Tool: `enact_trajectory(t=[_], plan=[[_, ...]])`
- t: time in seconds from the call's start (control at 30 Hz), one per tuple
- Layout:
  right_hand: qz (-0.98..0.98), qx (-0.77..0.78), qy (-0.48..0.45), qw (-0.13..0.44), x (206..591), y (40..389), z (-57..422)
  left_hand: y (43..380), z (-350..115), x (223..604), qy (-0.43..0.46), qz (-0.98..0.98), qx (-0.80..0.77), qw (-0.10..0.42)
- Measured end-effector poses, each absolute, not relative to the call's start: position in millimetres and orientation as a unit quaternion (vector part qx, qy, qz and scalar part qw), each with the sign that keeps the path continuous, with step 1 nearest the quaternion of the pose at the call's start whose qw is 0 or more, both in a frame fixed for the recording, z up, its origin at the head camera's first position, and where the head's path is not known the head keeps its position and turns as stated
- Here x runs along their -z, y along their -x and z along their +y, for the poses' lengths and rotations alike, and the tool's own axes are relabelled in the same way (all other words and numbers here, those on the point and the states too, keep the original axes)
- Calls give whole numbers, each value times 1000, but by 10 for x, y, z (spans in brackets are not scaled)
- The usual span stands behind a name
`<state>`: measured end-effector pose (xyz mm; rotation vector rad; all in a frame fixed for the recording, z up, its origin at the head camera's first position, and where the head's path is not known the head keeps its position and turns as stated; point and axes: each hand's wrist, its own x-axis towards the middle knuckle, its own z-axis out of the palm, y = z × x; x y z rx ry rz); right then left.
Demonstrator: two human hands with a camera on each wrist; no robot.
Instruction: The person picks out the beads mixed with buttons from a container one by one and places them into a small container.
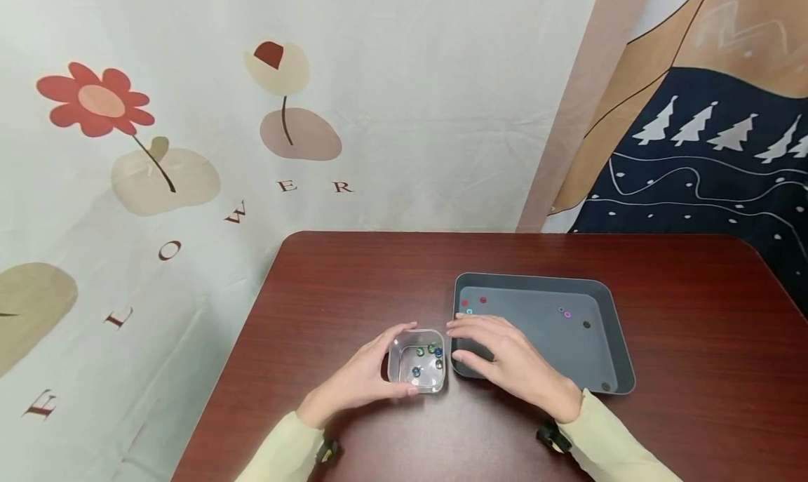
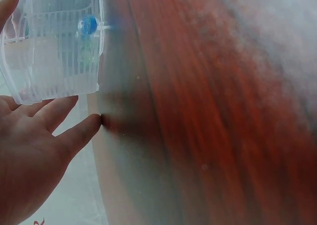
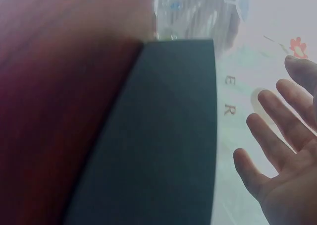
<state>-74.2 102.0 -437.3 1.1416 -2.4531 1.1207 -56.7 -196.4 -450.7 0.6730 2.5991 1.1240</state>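
Note:
My left hand (image 1: 362,375) grips a small clear plastic box (image 1: 427,381), the thumb on its near side and the fingers round its left and far sides. Inside lie several small, shiny green and blue round pieces (image 1: 416,372) that look like marbles. The left wrist view shows the box (image 2: 54,61) with ribbed walls and a blue piece (image 2: 89,25) against one side. Over the left rim of a grey tray (image 1: 555,356), just right of the box, hovers my right hand (image 1: 511,356), its fingers spread and apparently holding nothing.
Small ring-like discs lie scattered in the tray: a red one (image 1: 483,300) far left, a purple one (image 1: 567,315) and a dark one (image 1: 586,325) to the right. The brown table (image 1: 353,278) meets a printed cloth (image 1: 416,117) behind.

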Motion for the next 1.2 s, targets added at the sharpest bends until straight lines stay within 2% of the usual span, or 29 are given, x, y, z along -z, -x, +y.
enact_trajectory(t=[0.33,1.2], plan=[[-856,-363,-359,84,4312,767,1255,553,-1955,4501,-217,888,-385,126],[-871,-271,-400,85,3932,1081,1591,570,-1961,4529,-216,887,-387,129]])
